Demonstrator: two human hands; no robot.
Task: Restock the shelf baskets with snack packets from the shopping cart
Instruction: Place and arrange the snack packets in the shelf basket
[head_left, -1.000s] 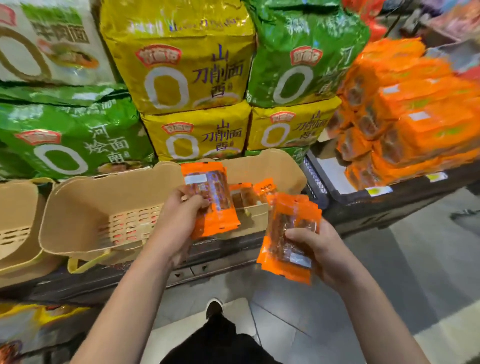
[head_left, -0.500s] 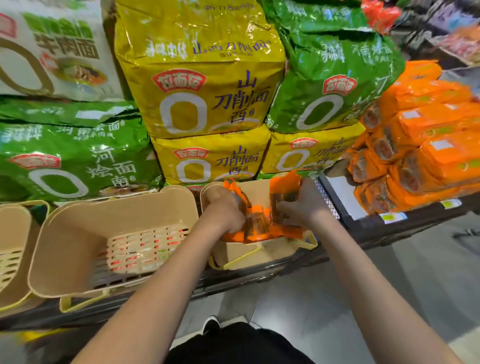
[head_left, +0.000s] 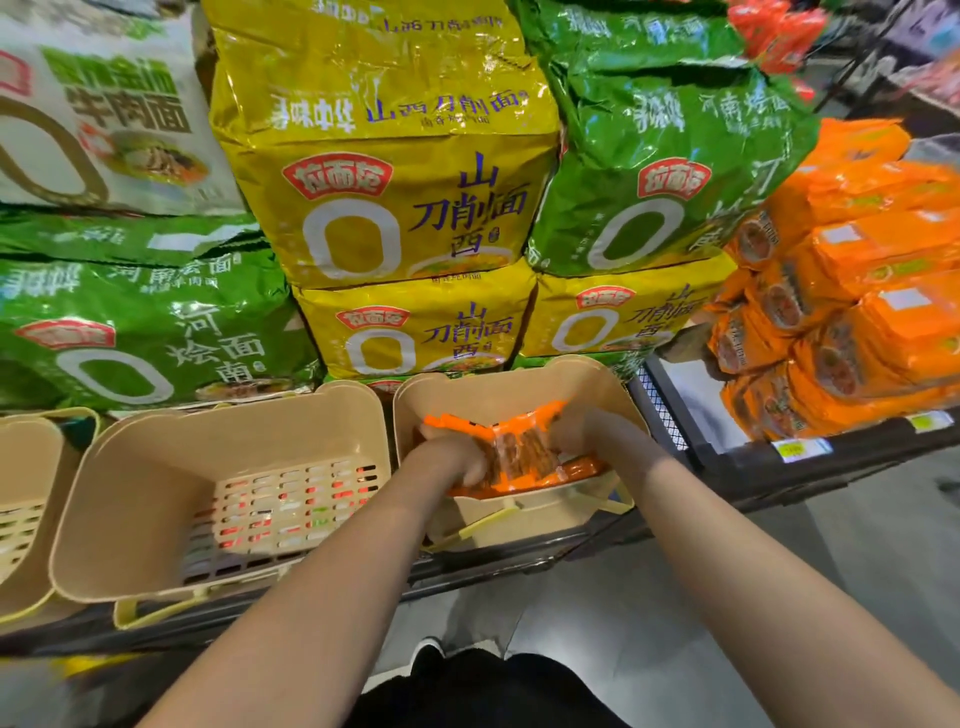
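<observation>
My left hand (head_left: 453, 460): it is down in the right basket, its grip curled round the orange packets so they do not slide.
My right hand (head_left: 582, 428): it pinches the same packets from the other side, I think to push them in flat.
Snack packets (head_left: 524, 452): they lie in the right basket (head_left: 519, 387), near its front wall.
Middle basket (head_left: 156, 467): just left, its mouth faces me, easy to fill next.
Noodle bags (head_left: 405, 218): stacked far behind.
Cart: I cannot see it.

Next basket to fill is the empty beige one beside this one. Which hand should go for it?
Left, probably. The left hand sits on the side of the empty basket; the right hand would cross over. Both now grip orange packets in the filled basket.
</observation>
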